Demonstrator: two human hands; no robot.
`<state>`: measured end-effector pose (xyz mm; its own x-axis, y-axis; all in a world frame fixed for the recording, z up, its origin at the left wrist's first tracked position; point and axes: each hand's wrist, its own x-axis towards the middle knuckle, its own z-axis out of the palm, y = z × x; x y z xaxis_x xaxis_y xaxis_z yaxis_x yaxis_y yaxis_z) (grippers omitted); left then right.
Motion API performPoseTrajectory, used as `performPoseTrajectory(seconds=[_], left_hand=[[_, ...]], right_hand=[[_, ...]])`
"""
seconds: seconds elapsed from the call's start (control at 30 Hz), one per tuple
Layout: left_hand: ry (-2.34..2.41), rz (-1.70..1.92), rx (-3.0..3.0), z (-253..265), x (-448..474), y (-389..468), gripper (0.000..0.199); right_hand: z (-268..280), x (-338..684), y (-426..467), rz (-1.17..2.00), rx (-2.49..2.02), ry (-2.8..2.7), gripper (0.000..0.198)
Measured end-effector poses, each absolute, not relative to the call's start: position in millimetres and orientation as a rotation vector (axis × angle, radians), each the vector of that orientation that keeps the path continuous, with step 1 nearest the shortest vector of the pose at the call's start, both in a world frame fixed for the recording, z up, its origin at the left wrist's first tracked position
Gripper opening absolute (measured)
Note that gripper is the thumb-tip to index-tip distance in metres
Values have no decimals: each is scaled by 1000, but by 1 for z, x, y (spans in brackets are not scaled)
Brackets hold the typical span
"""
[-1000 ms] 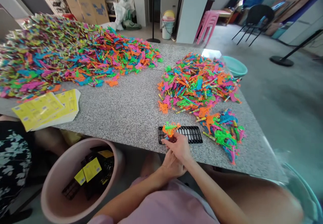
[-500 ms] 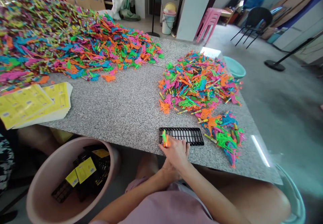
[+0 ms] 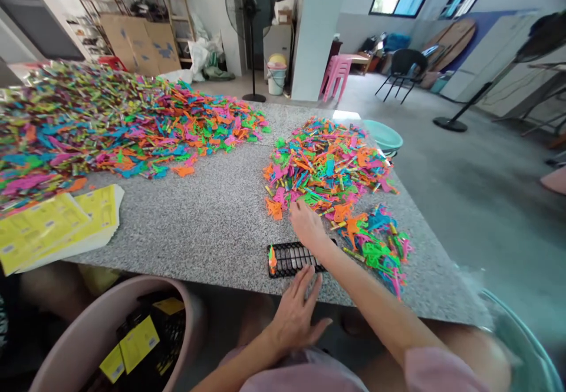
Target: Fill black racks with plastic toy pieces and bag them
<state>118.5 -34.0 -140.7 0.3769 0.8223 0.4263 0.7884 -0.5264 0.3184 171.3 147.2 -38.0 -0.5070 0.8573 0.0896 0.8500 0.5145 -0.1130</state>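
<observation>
Black rack [image 3: 287, 258]: head view; lies just inside the near edge of the tabletop [image 3: 194, 227].
Orange-green toy [image 3: 272, 260]: in the rack's left end.
Left hand [image 3: 294, 315]: fingers spread wide, tips at the rack's near rim.
Right hand [image 3: 308, 226]: fingers bent narrow beside the toy pile [image 3: 329, 162]; cannot tell whether they hold anything.
Open room: leftward, toward yellow sheets [image 3: 57, 224].

black slotted tray [image 3: 295, 258] lies flat, orange-green plastic [image 3: 272, 260] at left end
</observation>
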Motion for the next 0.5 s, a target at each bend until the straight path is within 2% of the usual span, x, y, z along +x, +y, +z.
performPoseTrajectory(seconds=[0.1, 0.2, 0.3, 0.4, 0.5], left_hand=[[1492, 1206, 2468, -132, 93, -51, 50], [1862, 1471, 2117, -130, 70, -54, 46], [2020, 1444, 1945, -130, 57, -39, 47], [1992, 1374, 1924, -131, 52, -21, 27], [1971, 1361, 1917, -131, 51, -15, 18]], right_hand=[[-40, 154, 168, 32, -1472, -2751, 30], [-50, 160, 167, 158, -1487, -2596, 25], [-71, 179, 149, 537, -1464, -2340, 9], [-97, 191, 125, 952, -1356, -2102, 6], [-115, 189, 109, 1035, -1268, -1865, 8]])
